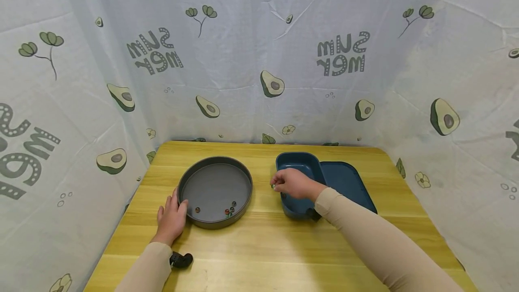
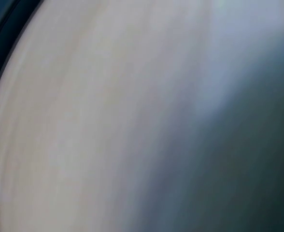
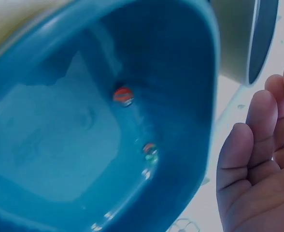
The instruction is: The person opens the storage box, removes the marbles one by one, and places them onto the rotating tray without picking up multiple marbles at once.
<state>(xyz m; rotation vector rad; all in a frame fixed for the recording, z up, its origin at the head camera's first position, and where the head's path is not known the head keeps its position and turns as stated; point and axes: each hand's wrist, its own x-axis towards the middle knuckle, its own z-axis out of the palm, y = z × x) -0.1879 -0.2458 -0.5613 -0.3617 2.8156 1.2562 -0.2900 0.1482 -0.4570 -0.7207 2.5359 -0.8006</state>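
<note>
In the head view, my left hand point(image 1: 171, 221) rests against the left side of a round grey pan point(image 1: 215, 188), its thumb at the rim. Several marbles point(image 1: 227, 212) lie in the pan, most of them near its front right side. My right hand point(image 1: 296, 183) is over the left edge of a deep blue container point(image 1: 301, 156) and pinches a greenish marble point(image 1: 273, 186) at the fingertips. The right wrist view shows a red-and-white marble point(image 3: 123, 96) and a red-green one point(image 3: 150, 150) inside that container; the pinched marble is hidden there.
A flat blue lid or tray point(image 1: 344, 181) lies right of the container, partly behind the right forearm. The wooden table point(image 1: 239, 256) is bounded by a printed curtain point(image 1: 239, 57) at the back and sides. Blur hides most detail in the left wrist view.
</note>
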